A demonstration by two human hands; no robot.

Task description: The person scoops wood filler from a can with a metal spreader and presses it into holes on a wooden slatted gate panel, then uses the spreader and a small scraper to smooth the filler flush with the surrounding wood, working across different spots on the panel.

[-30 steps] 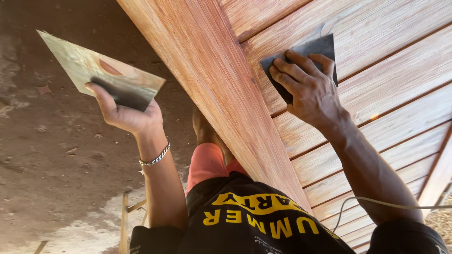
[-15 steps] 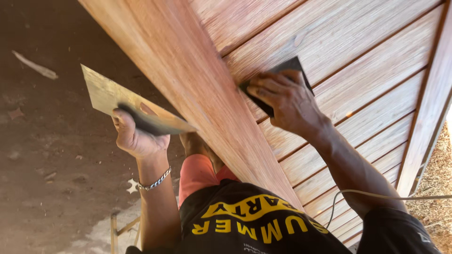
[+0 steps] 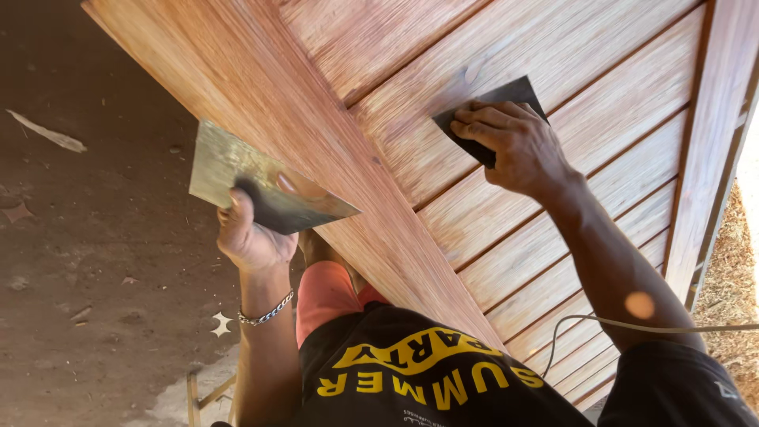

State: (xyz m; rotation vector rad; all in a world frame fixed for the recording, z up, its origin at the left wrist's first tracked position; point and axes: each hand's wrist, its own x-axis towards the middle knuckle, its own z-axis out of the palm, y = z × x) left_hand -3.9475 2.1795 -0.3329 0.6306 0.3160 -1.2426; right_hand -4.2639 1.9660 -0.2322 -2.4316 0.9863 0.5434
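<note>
Both hands are busy. My right hand (image 3: pixel 514 146) lies flat with its fingers spread and presses a dark sheet of sandpaper (image 3: pixel 490 119) onto the wooden door (image 3: pixel 506 47). The sheet sits on one of the slanted slats, near the wide board that runs across the door. My left hand (image 3: pixel 249 237) is closed tight around the dark handle of a wide metal scraper (image 3: pixel 261 186). It holds the scraper out to the side, over the dirt floor (image 3: pixel 87 237), with the far corner of the blade just at the edge of the wide board. The blade has some brown smudges on it (maybe filler, I cannot be sure).

A thin silver bracelet (image 3: pixel 267 314) hangs on my left wrist. A pale cord (image 3: pixel 632 326) runs across the bottom slats, close to my right arm. Sawdust (image 3: pixel 735 261) lies on the ground past the door's frame.

I think a few things could go wrong. If I press too hard in one spot, the paper could rub the colour thin there. The sheet could slip out from under my fingers and fall. The sharp corner of the scraper could bump the wood and scratch it if my left arm swings in.
</note>
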